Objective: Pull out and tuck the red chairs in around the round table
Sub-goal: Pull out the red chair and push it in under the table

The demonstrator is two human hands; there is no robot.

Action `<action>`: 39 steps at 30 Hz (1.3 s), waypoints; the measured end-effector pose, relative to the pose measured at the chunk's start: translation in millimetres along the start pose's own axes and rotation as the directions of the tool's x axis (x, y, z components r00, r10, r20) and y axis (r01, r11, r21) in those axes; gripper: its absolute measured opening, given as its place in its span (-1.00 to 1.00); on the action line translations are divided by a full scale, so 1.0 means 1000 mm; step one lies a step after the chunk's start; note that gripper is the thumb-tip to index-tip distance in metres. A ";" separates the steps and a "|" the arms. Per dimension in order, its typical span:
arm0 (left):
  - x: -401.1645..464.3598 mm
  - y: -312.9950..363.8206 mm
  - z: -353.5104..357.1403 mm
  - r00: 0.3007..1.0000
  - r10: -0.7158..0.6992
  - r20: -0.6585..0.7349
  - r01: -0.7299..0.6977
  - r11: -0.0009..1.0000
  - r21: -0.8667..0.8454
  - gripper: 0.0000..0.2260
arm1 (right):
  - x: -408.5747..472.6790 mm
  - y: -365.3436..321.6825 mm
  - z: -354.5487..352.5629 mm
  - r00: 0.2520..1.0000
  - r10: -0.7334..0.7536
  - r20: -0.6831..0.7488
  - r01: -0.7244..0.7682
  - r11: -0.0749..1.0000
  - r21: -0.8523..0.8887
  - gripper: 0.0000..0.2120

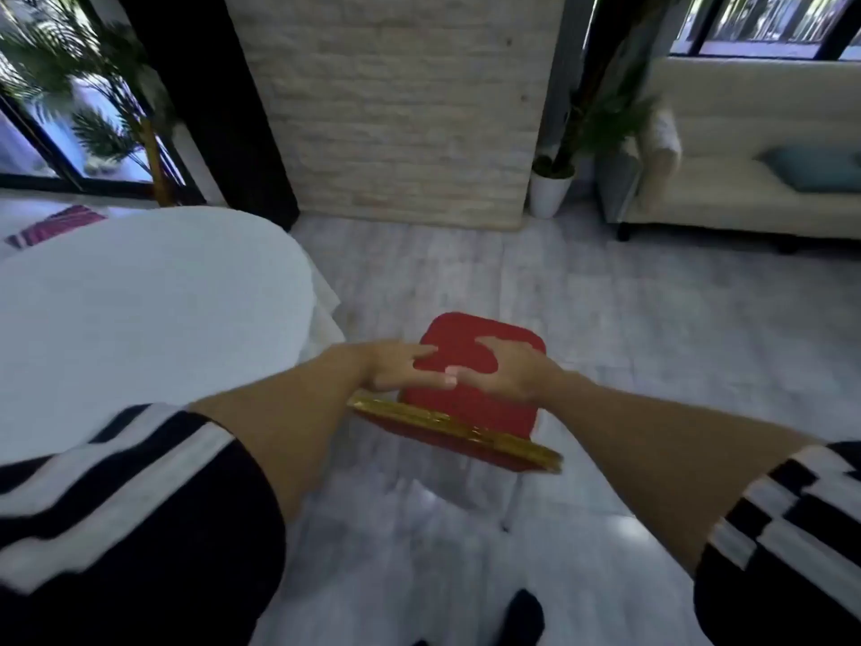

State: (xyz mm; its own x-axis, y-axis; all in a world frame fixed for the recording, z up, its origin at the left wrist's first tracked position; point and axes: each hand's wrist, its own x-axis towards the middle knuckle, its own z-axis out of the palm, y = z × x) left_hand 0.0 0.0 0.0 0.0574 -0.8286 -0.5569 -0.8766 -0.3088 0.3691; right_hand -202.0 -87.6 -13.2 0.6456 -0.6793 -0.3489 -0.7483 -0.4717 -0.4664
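A red chair point(470, 412) with a gold-trimmed backrest stands on the grey floor, its back toward me. It sits to the right of the round table point(140, 319), which has a white cloth, and a strip of floor separates them. My left hand point(400, 366) and my right hand point(510, 370) hover side by side above the seat, just past the top of the backrest. Their fingers are spread and the fingertips nearly meet. Neither hand grips the chair. The picture is blurred by motion.
A pale brick pillar point(400, 109) rises straight ahead. A white sofa point(745, 188) with a teal cushion stands at the right, with a potted plant point(554, 179) beside it. A palm plant point(93, 109) stands by the windows at the left. A pink striped item point(56, 226) lies on the table.
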 end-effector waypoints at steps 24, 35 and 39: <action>0.033 -0.048 0.079 0.979 0.157 -0.132 -0.112 0.948 0.297 -0.86 | -0.018 0.042 0.097 0.999 0.050 0.013 -0.048 0.989 -0.142 -0.72; 0.028 0.003 0.098 0.987 -0.039 -0.158 0.081 0.960 0.269 -0.74 | -0.012 0.089 0.074 0.991 -0.088 0.102 0.107 0.973 -0.203 -0.72; 0.034 0.041 0.112 0.971 -0.100 -0.215 0.151 0.960 0.237 -0.91 | -0.003 0.127 0.051 0.974 -0.177 0.143 0.204 0.956 -0.211 -0.72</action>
State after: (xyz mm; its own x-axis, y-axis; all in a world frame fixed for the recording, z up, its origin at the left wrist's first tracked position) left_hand -86.9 11.1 -87.3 0.2461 -0.8746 -0.4178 -0.9457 -0.3111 0.0940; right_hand -291.1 -116.7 -112.5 0.7827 -0.4978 -0.3735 -0.6154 -0.7084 -0.3456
